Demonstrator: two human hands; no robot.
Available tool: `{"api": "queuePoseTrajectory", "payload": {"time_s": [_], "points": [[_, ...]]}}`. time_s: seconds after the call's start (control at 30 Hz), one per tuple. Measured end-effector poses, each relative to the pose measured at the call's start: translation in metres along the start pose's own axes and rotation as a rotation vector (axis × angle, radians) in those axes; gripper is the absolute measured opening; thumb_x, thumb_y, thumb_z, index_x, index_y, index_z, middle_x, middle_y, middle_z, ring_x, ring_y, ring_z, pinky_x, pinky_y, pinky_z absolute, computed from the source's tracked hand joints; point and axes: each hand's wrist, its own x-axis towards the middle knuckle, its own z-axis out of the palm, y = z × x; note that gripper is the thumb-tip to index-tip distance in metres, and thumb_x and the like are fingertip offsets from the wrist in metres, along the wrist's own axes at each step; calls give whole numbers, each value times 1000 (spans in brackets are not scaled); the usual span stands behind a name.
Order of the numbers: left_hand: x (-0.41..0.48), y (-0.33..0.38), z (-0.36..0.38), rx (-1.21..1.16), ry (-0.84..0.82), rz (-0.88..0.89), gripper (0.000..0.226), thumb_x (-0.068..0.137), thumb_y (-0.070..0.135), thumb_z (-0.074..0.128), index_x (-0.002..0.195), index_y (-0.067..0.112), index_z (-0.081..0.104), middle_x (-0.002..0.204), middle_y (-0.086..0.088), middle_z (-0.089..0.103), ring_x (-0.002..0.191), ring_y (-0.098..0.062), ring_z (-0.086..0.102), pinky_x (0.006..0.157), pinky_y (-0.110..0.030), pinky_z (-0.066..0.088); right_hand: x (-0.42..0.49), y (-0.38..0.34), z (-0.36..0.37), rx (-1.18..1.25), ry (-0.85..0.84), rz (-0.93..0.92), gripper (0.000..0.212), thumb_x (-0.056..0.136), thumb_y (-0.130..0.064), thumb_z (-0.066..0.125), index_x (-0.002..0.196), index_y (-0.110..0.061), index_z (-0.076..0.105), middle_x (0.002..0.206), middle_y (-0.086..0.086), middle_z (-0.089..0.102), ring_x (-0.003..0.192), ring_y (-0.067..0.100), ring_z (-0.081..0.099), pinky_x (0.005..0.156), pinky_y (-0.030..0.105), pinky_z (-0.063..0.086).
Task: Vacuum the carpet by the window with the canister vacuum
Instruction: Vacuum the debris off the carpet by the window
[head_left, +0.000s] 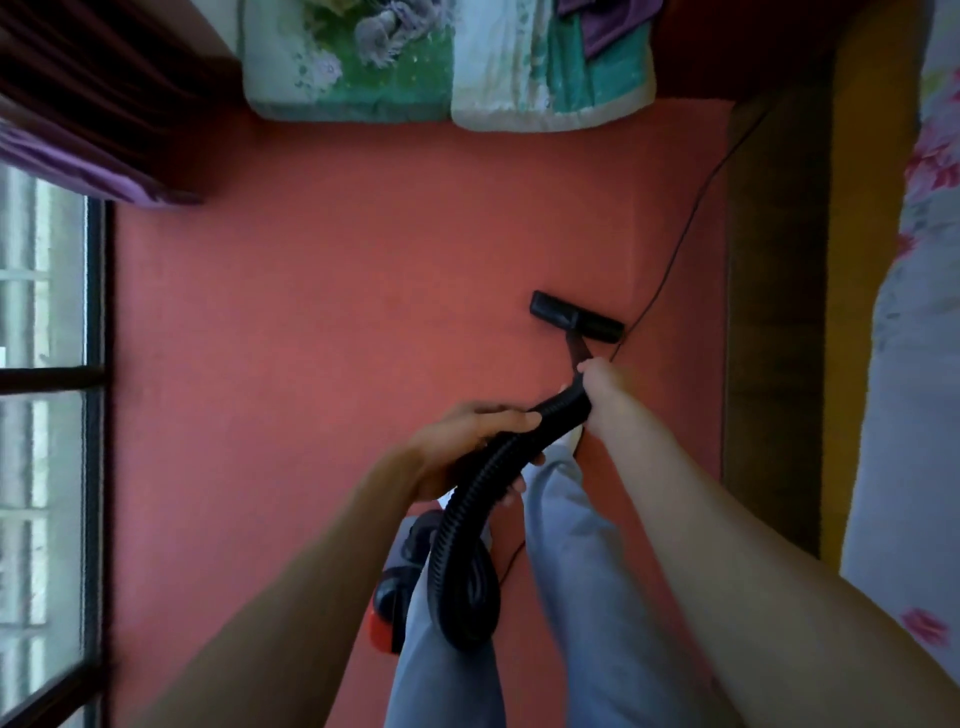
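Both hands are on the vacuum's black hose. The left hand is curled round its ribbed length at the centre of the frame, and the right hand is clenched round the end where the short wand begins.

The floor nozzle lies flat on the red carpet, right of centre, with the thin power cord running just beside it toward the upper right. The canister vacuum (red and black, half hidden by a grey trouser leg) sits low in the frame near the person's feet.

This looks like a stroke in progress, but on the side far from the window, which fills the left edge. The next move probably calls for swinging the nozzle leftward across the untouched carpet and keeping it off the cord, with enough hose slack that the canister does not tip.

As for containers, the canister is the only one in view, and its contents cannot be seen. Folded bedding lies along the top edge.
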Motion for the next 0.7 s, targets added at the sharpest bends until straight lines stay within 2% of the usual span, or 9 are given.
{"api": "queuePoseTrajectory", "payload": {"time_s": [0.1,0.17,0.2,0.33,0.4,0.47,0.57,0.63,0.7], "points": [[-13,-17,-17,-90,-20,-36,52,90,31,70,126,-1,50,84,-16,66,61,-31,63,56,-39,57,-24,15,24,-42,1,-22,23,69,-25,57,83,-7,58,88,9,65,78,28,65,82,43,58],[-16,-29,-28,-108,-21,-38,59,86,35,75,125,-1,51,88,-18,63,63,-31,63,59,-41,57,-25,27,35,-115,-15,-80,30,71,-27,58,95,-9,56,103,10,65,91,29,66,88,47,57],[-15,-34,-32,-108,-14,-35,58,84,37,77,123,0,53,90,-19,62,65,-31,63,60,-41,57,-17,32,40,-145,-17,-111,30,71,-27,57,98,-12,57,104,11,67,92,31,67,87,48,57],[1,-41,-38,-170,24,16,45,86,36,74,114,4,58,84,-16,69,66,-31,63,58,-36,55,-6,19,58,-215,-26,-164,27,70,-26,53,90,-10,61,85,13,70,76,32,69,77,48,60],[15,-39,-34,-230,69,52,51,85,36,75,117,1,57,86,-17,71,65,-31,64,59,-37,55,6,1,62,-252,-66,-206,25,73,-26,55,92,-10,59,83,12,67,67,29,66,72,44,61],[32,-34,-29,-284,144,77,52,86,34,75,120,-1,58,88,-20,73,63,-30,65,58,-38,56,20,-17,63,-292,-66,-234,32,73,-27,58,99,-8,59,85,13,65,65,27,64,73,46,61],[52,-28,-24,-322,190,119,51,86,29,76,122,-1,57,96,-24,73,72,-33,69,71,-51,60,25,-38,63,-295,-73,-276,19,89,-17,61,105,-6,58,75,13,61,57,26,60,70,43,57],[50,-25,-28,-312,133,123,54,82,28,78,123,0,57,102,-26,72,82,-36,69,80,-60,57,19,-44,67,-279,-66,-276,19,88,-14,61,105,-5,60,73,12,60,56,26,59,69,44,56],[35,-26,-38,-337,-1,109,45,85,26,75,118,1,59,99,-23,71,80,-36,69,70,-52,59,3,-44,72,-276,-54,-294,17,85,-12,63,99,-2,62,70,13,61,54,26,59,65,42,56]]}}
